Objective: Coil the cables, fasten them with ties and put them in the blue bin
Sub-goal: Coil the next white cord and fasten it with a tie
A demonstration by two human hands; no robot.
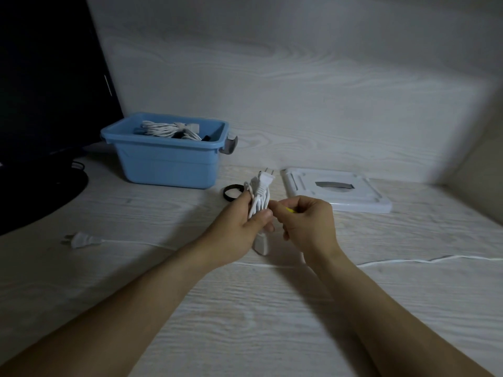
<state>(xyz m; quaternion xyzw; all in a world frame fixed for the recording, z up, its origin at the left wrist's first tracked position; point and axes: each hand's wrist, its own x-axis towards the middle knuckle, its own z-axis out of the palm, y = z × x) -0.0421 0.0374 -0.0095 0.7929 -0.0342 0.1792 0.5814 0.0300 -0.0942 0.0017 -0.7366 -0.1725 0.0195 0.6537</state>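
Presently, hands: both raised over the table point(245, 308), close together near its middle.
Left hand point(239, 221): fingers and thumb curled round a coiled white cable point(258, 197), held upright, its two-pin plug point(265, 179) sticking out at the top.
Right hand point(310, 221): fingertips pinch a thin yellow tie point(290, 210) just beside the coil; the tie's tip points at the bundle, and whether it touches cannot be told.
Below the hands: a white block-shaped cable end point(260, 244) hangs under the left hand, close to the table.
Loose cable point(408, 260): a second white lead lies stretched across the table behind the forearms, its plug point(79, 240) at the left.
Black ring point(232, 193): lies on the table just beyond the left hand.
Blue bin point(166, 164): stands at the back left, well apart from the hands, with bundled white cables point(168, 129) inside.
White lid point(337, 191): lies flat at the back right.
Dark monitor point(49, 77): stands at the far left.
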